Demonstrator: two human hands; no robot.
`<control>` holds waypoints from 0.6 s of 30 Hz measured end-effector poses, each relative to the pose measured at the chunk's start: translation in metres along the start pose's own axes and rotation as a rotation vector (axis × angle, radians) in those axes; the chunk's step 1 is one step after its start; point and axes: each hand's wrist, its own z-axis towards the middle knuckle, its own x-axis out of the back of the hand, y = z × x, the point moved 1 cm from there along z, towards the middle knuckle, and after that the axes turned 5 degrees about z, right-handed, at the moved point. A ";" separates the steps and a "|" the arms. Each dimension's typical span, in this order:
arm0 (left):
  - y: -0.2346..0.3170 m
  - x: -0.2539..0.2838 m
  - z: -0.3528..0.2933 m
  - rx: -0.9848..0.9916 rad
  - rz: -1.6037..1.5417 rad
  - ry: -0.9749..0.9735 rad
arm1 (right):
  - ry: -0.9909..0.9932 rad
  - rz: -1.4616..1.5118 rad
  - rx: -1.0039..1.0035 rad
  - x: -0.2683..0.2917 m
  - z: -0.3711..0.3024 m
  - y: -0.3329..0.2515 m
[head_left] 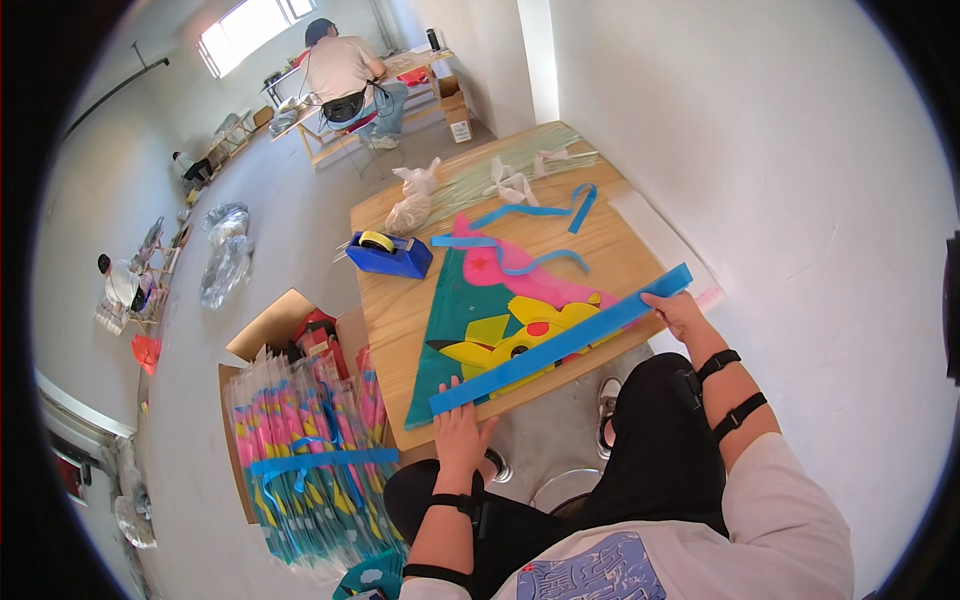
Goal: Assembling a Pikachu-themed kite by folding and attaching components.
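A triangular green and pink kite sail point(452, 300) with a yellow cartoon figure lies on the wooden table. Across its near edge runs a wide, straight blue strip point(565, 345), slanting up to the right. My right hand point(680, 312) is closed on the strip's right end, thumb on top. At the left end, my left hand point(460, 435) rests with fingers stretched over the strip and thumb apart. Narrow blue ribbons point(530, 210) lie loosely curled over the pink part and the table behind it.
A blue tape dispenser point(390, 257) with yellow tape stands at the table's point(625, 255) left edge, near a knotted plastic bag point(412, 200). Thin clear rods point(480, 180) lie at the back. Left below, a cardboard box point(262, 330) holds several bagged kites point(310, 470). Another person point(340, 75) sits at a far table.
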 end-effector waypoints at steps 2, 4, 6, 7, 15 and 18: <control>-0.003 0.000 -0.003 0.003 0.013 -0.002 | -0.035 0.050 -0.024 -0.007 -0.007 -0.003; -0.003 0.000 -0.004 0.004 0.035 0.003 | -0.052 0.078 -0.036 -0.012 -0.011 -0.005; -0.003 0.000 -0.004 0.002 0.036 0.001 | -0.051 0.084 -0.039 -0.012 -0.012 -0.006; -0.002 0.000 -0.003 0.000 0.036 0.001 | -0.057 0.088 -0.036 -0.010 -0.011 -0.005; 0.000 0.001 -0.001 -0.002 0.047 -0.005 | -0.066 0.127 -0.022 -0.012 -0.010 0.002; -0.001 0.000 -0.002 -0.005 0.065 0.005 | -0.021 0.296 -0.059 -0.016 -0.016 -0.002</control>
